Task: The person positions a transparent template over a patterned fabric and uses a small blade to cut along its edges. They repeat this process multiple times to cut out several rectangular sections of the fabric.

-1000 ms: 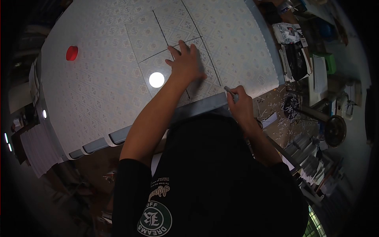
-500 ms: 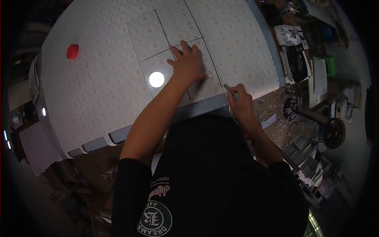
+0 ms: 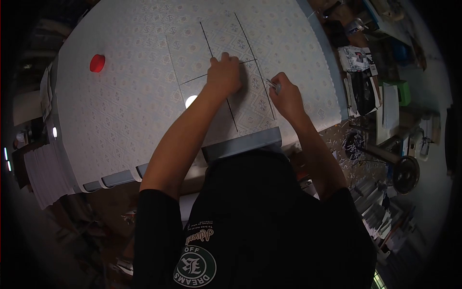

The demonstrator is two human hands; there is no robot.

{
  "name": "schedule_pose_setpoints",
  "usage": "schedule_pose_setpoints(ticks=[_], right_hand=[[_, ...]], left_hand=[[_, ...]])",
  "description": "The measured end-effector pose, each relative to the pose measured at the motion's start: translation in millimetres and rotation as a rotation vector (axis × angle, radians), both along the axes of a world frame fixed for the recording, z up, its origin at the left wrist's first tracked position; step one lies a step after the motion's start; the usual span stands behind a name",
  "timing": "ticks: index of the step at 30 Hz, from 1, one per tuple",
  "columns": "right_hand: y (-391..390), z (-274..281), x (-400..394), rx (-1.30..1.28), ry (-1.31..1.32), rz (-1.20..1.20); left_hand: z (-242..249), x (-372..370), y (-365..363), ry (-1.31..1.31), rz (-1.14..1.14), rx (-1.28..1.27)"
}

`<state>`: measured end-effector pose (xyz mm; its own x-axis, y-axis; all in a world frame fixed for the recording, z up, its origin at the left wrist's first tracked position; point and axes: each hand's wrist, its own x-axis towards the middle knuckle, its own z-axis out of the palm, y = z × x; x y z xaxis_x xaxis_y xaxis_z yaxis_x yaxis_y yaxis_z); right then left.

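A pale patterned sheet [image 3: 144, 91] covers the worktop, with thin straight black lines crossing on it. My left hand [image 3: 224, 74] is over the middle lines, its fingers bent inward and fingertips down by the crossing line. What lies under those fingers is hidden. To its right, my right hand [image 3: 287, 95] is closed around a slim grey tool [image 3: 273, 85], whose thin tip points up and left beside the long right-hand line. Both forearms reach in from the near edge.
On the left of the sheet sits a red round lid [image 3: 97, 63]. A grey roll-like bar [image 3: 245, 142] runs along the near edge. Stacked white paper [image 3: 48, 171] is at far left. Cluttered shelves with a green box [image 3: 403, 92] and a round metal stand [image 3: 405, 175] are at right.
My left hand went from spread fingers to bent ones. My right hand moved up, away from the near edge, with the grey tool. The view shifted slightly.
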<state>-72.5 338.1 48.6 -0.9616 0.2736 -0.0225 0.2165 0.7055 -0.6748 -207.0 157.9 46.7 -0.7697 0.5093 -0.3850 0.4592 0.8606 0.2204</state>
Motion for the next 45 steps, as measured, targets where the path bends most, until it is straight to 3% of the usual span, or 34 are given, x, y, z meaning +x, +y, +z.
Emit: schedule_pose_setpoints(ticks=[3, 8, 12, 18, 31, 37, 39, 40, 42, 45], right_hand=[[1, -6, 7, -0.028, -0.007, 0.021], [2, -16, -8, 0.012, 0.034, -0.018], [6, -20, -91, 0.064, 0.074, 0.006], [10, -22, -242, 0.108, 0.135, 0.041], [14, -35, -264, 0.013, 0.154, 0.010], [61, -8, -283, -0.114, 0.043, 0.287], [75, 4, -299, -0.097, -0.087, 0.539], [82, 6, -309, -0.102, -0.091, 0.541], [90, 8, -331, -0.105, -0.153, 0.776], [84, 15, -353, -0.035, -0.125, 0.924]], left_hand=[[20, -37, -12, -0.008, 0.161, 0.025], [12, -43, -8, 0.034, 0.165, 0.013], [18, -43, -4, -0.045, 0.178, -0.052], [11, -38, -3, 0.047, 0.202, -0.043], [18, -39, -9, 0.079, 0.232, 0.005], [-4, -67, -34, 0.126, 0.169, 0.134], [12, -69, -33, 0.074, 0.316, 0.065], [15, -67, -31, 0.069, 0.318, 0.060], [18, -65, -26, 0.211, 0.374, -0.095], [20, -74, -27, 0.008, 0.440, -0.011]])
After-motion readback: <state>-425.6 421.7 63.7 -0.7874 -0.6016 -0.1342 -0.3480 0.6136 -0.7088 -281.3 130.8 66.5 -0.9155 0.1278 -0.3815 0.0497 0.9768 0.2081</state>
